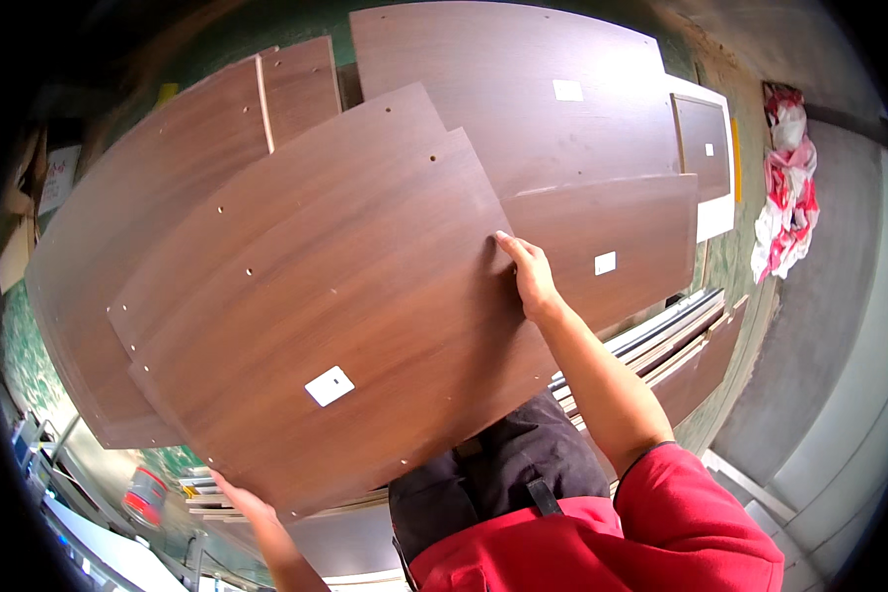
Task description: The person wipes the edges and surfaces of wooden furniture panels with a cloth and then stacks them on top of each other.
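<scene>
A large brown wood-grain panel (365, 286) lies tilted in front of my body, with small drilled holes and a white label (330, 386) near its lower edge. My right hand (531, 276) grips its right edge, thumb on the top face and the other fingers hidden beneath. At the lower left corner my left hand (252, 505) holds the near edge, its fingers partly out of sight under the board. Under the held panel, to the left, another brown panel (79, 296) shows. Farther off lies a wide brown panel (503, 89) with its own white label.
A labelled brown panel (651, 237) is to the right, near a smaller panel (703, 138) on a white board. Stacked panels (671, 335) stand beside my right arm. Red and white plastic bags (789, 187) lie along the far right. A red and grey container (148, 495) sits lower left.
</scene>
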`<state>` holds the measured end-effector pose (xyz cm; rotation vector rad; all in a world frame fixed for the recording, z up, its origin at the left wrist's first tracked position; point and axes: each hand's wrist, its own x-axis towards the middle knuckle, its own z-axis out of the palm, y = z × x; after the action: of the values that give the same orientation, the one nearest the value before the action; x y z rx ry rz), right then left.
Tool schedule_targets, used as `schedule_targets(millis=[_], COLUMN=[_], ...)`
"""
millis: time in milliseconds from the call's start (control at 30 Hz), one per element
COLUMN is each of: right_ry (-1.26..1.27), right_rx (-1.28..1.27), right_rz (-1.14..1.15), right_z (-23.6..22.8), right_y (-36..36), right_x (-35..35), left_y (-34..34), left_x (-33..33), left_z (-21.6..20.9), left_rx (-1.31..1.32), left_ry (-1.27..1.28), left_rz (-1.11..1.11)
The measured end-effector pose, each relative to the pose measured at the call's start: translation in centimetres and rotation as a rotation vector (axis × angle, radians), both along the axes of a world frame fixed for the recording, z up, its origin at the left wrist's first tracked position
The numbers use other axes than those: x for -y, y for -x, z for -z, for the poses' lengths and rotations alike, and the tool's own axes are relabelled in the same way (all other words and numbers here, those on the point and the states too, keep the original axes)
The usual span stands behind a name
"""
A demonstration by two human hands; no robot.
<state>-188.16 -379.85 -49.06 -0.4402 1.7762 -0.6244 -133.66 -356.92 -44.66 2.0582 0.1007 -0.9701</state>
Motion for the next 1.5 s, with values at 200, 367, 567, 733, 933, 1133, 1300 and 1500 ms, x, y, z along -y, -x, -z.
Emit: schedule_targets(millis=[200,367,567,733,933,1133,1300,1500], right_ry=[-0.023,-0.054,-0.065,-0.084,-0.102,-0.071,-0.075,-0.322], right_rx=[-0.080,-0.111,-0.158,-0.214,-0.170,-0.201,-0.151,-0.741], right_rz=[0.179,0.402,0.408,0.342,0.287,0.203,0.142,-0.360], right_z=[-5.1,-6.5,-7.3,-6.3,-3.6,-2.0,-1.1,-2.0], right_y=[6.7,18.6,31.4,39.6,44.1,44.3,45.3,46.0], right_x=[-2.3,-3.7,-2.8,0.0,4.9,10.5,13.6,15.1], left_y=[7.5,17.2,29.7,37.3,42.1,44.3,44.0,42.8], left_x=[3.1,9.8,16.8,19.6,22.1,23.4,24.3,25.8], left_z=[-4.5,-5.3,-3.7,-0.9,0.8,1.5,2.5,0.0], left_rx=[-0.021,-0.077,-0.133,-0.107,-0.128,-0.007,-0.121,0.385], left_ry=[0.078,0.083,0.084,0.042,0.050,-0.016,0.027,-0.457], left_rz=[-0.021,0.079,0.242,0.296,0.315,0.271,0.247,0.836])
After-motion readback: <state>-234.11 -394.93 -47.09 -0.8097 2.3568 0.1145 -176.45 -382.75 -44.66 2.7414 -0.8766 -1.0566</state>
